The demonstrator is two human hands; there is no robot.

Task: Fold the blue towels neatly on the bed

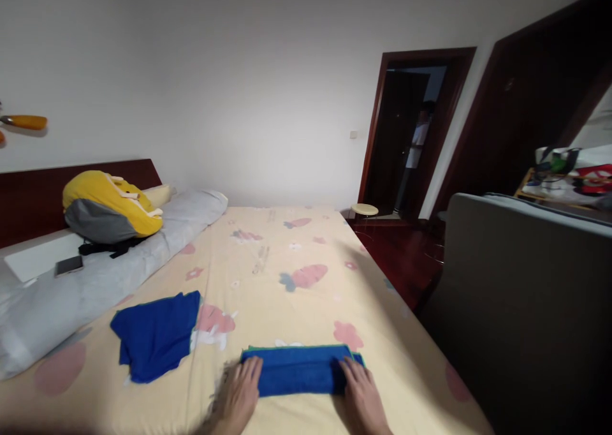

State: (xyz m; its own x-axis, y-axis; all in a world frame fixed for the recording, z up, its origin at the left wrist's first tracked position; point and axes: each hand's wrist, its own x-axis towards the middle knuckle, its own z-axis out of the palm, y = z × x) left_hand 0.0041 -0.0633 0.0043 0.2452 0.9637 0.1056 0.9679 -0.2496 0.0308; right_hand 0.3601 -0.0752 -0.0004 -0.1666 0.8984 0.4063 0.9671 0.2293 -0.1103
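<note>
A blue cloth [299,377] with a green edge lies folded into a long strip on the bed, near its front. A crease or layer edge runs along its length. My left hand [242,387] is at the strip's left end, fingers bent over the fabric. At the right end, my right hand [362,390] has its fingers closed on the cloth in the same way. Both thumbs are mostly hidden. Another blue cloth [157,336] is spread unevenly on the bed to the left, apart from both hands.
Beneath everything is a cream bed sheet [268,250] with a pink print. A grey rolled cover [157,259] runs along the left, with a yellow-grey backpack [112,205] and a phone [69,266]. A dark grey panel [521,307] stands right. A stool [364,210] and a person [418,145] are by the doorway.
</note>
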